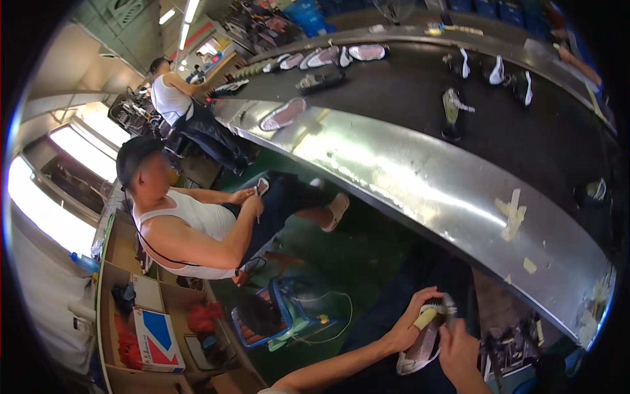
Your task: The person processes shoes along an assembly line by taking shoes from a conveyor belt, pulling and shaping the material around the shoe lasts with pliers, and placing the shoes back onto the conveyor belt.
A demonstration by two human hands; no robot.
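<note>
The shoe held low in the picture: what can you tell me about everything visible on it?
The shoe shows a long, dull pinkish-brown face turned toward the camera, with whitish edges around its lower end; its exact material is unclear. It slants above dark trousers, its lower end leaning left. The left hand grips its upper part, where a pale yellow piece sits. The right hand is close on the right, too blurred to confirm contact.

Dark printed lettering runs along the lower edge of the white cardboard box with blue and red panels (159,333), which stands tilted in the open wooden shelf (115,257) at the near left. That print is too small and slanted to make out surely, and no other text can be read.
</note>
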